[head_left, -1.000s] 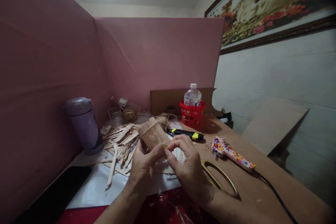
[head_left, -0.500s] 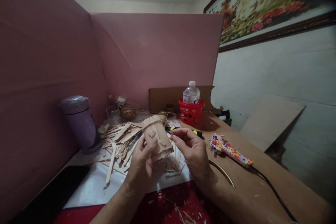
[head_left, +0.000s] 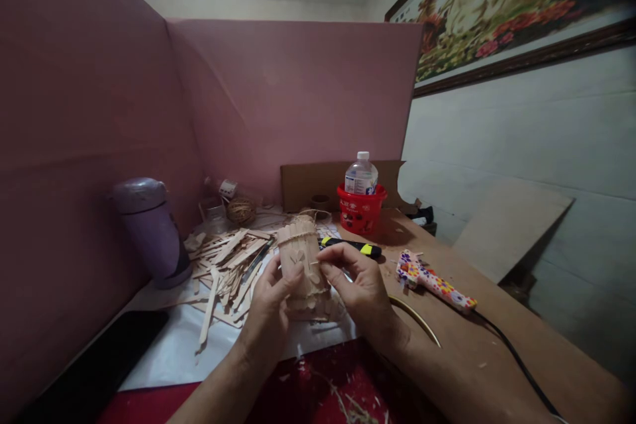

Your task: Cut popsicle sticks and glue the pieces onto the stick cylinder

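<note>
Where the white sheet (head_left: pixel 169 358) reaches the left side of the table (head_left: pixel 497 358), a black slab (head_left: pixel 89 371) lies toward the near left corner; function unclear. Purple flask (head_left: pixel 154 232) stands behind it, left edge. Next, loose stick pile (head_left: pixel 223 252) on the sheet, twine ball (head_left: pixel 242 211) toward the far edge.

Left hand (head_left: pixel 271 305) is wrapped round the craft-stick cup (head_left: pixel 301 246), thumb on its front. Cup is over the sheet near the table's near edge, heart (head_left: pixel 298 256) facing the wearer; can't tell if the base touches down. Main risk: too hard a thumb squeeze could flex the sticks and pop a joint.

Right hand (head_left: pixel 362 295): thumb and index close together at the cup's right side; can't tell if they pinch a small piece or just touch the wall. If the bond is weak, a sideways push could peel trim.

Red tub (head_left: pixel 358 215) with bottle (head_left: pixel 362 175) at the far edge; black-and-yellow cutter (head_left: pixel 368 250) just behind the right hand, easy to knock. Gold handle (head_left: pixel 420 318) beside the right forearm (head_left: pixel 437 374); an arm sweep could drag it. Floral glue gun (head_left: pixel 440 288) farthest right, cord (head_left: pixel 521 371) running toward the near edge; a snag would pull the gun over.
</note>
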Demonstrator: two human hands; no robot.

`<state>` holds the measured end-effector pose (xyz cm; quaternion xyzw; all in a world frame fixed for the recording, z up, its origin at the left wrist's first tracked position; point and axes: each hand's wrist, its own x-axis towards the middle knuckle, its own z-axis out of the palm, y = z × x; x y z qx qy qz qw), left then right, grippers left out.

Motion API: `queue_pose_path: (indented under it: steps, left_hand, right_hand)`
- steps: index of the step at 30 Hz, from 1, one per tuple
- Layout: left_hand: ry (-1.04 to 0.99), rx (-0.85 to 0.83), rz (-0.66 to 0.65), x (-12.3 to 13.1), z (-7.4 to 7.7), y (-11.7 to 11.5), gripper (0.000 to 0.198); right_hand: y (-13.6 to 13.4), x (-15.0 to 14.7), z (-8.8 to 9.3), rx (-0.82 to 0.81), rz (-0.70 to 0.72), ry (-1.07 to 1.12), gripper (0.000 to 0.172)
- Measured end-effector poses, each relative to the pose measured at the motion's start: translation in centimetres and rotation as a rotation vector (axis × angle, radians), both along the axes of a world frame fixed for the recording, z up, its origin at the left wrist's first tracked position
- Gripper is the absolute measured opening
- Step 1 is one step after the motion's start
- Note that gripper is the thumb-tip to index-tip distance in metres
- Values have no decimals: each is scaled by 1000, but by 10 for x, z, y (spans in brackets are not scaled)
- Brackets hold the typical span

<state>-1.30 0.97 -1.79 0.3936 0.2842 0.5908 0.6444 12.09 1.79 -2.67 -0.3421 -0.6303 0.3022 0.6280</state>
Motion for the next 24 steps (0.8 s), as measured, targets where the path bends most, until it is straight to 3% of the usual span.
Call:
queue_pose_path:
  steps: [6, 24]
  left_hand:
    - [27, -3, -6, 2, 2, -2, 38]
    - [83, 14, 107, 6, -7, 6, 52]
  right_hand:
    - [-3, 0, 1, 32, -13, -124, 9]
    - [-6, 1, 3, -14, 2, -122, 7]
